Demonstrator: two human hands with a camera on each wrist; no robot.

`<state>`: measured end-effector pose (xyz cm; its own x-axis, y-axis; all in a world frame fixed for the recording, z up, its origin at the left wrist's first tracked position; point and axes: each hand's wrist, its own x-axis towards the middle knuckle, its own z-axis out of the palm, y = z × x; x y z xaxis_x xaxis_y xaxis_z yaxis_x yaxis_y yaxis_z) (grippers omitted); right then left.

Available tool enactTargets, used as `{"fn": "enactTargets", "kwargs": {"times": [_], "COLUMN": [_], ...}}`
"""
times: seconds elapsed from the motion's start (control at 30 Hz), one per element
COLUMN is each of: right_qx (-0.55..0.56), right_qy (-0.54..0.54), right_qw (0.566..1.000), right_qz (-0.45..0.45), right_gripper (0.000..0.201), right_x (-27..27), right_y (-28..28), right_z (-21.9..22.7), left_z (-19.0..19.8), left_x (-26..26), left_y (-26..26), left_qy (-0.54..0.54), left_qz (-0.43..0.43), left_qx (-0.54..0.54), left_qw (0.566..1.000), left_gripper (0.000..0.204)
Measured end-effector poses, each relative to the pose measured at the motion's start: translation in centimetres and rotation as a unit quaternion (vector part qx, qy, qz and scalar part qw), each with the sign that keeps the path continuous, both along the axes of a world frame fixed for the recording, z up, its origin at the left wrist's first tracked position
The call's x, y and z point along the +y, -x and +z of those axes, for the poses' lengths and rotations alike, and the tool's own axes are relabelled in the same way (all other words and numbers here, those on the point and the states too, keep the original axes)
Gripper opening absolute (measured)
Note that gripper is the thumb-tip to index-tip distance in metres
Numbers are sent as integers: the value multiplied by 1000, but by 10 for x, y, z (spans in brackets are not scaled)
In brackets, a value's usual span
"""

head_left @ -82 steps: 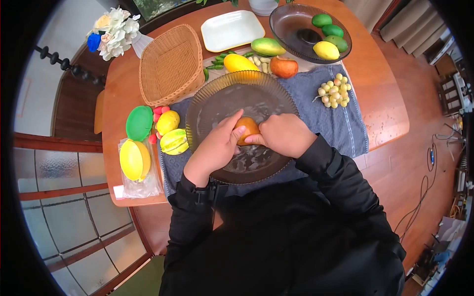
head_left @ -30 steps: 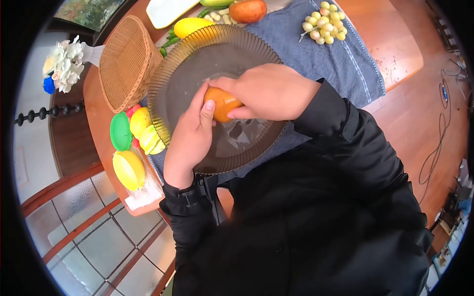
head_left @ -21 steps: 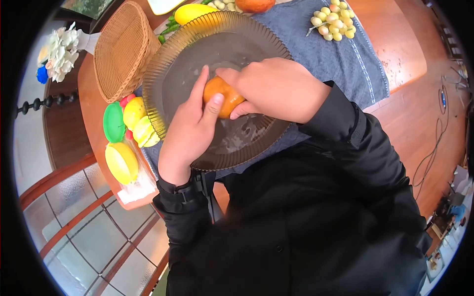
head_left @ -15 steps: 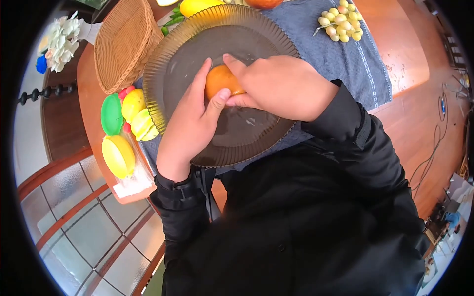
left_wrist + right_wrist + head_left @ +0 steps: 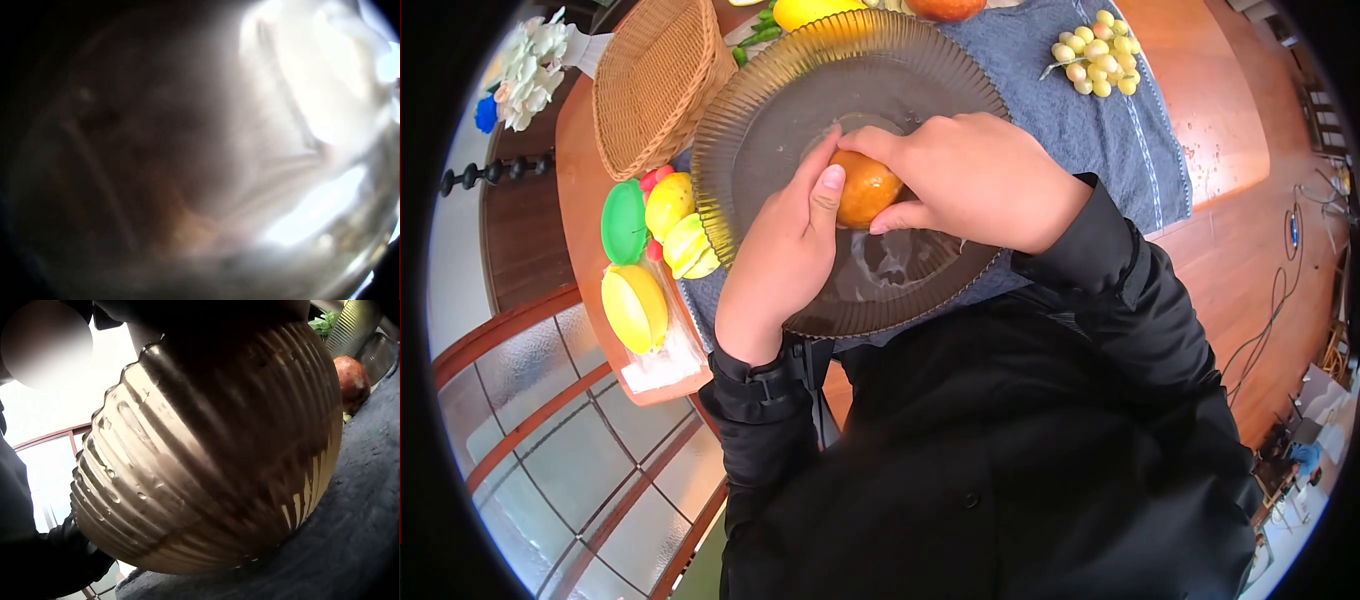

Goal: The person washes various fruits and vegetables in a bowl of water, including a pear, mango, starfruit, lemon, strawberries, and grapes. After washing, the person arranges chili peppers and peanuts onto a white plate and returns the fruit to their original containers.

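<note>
Both hands hold a wet, shiny orange-brown round fruit (image 5: 868, 190) over a ribbed amber glass bowl (image 5: 900, 312) with water in it. The left hand (image 5: 778, 250) grips the fruit's left side, its thumb on top. From the right, the right hand (image 5: 985, 180) pinches it between thumb and fingers. In the right wrist view the ribbed bowl wall (image 5: 150, 469) carries droplets and hides that hand's fingers. The left wrist view is too blurred to make out the hand or the fruit.
A blue-grey towel (image 5: 1070, 130) lies under the bowl, with grapes (image 5: 1097, 55) at its right. Left stand a wicker basket (image 5: 655, 85), a green dish (image 5: 624, 222), a yellow bowl (image 5: 635, 308) and yellow fruits (image 5: 670, 205). A reddish fruit (image 5: 945, 8) lies behind.
Over the last second the fruit has turned and shifted between the hands, and the right fingers have moved across it. Both hands still hold it. The head view has shifted and tilted.
</note>
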<state>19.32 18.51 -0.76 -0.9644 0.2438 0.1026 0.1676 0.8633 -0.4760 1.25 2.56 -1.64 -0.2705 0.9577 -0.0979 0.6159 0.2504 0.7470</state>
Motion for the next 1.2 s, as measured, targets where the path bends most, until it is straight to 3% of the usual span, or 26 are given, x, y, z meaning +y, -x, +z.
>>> {"fn": "enactTargets", "kwargs": {"times": [0.03, 0.1, 0.2, 0.33, 0.4, 0.6, 0.83, 0.97, 1.2], "right_qx": [2, -3, -16, 19, 16, 25, 67, 40, 30], "right_qy": [12, 29, 37, 27, 21, 34, 72, 64, 66], "right_qw": [1000, 999, 999, 997, 996, 995, 994, 996, 993], "right_qz": [-5, -12, -32, -72, -86, -91, -54, -39, -92], "right_gripper": [62, 57, 48, 40, 40, 40, 50, 54, 36], "right_x": [0, 0, -2, -4, -5, -2, 2, 2, -1], "right_y": [0, 2, 4, 5, 6, 7, 3, 2, 6], "right_z": [0, 3, 3, 2, 2, -2, -2, -1, 1], "left_z": [4, 14, 7, 9, 4, 6, 12, 11, 11], "left_x": [2, 6, 5, 3, 0, 1, -1, 0, 1], "left_y": [0, -1, 4, 1, 1, -4, -3, -1, 1], "left_qy": [-1, 126, 58, 104, 33, -14, 7, 49, 53], "left_qz": [0, 68, 48, 75, 47, -17, 3, 34, 23], "left_qx": [1, -138, -82, -73, -59, -11, -26, -89, -92], "left_qw": [1000, 980, 994, 989, 997, 1000, 1000, 994, 994], "left_gripper": [60, 59, 60, 58, 57, 58, 51, 53, 55]}}
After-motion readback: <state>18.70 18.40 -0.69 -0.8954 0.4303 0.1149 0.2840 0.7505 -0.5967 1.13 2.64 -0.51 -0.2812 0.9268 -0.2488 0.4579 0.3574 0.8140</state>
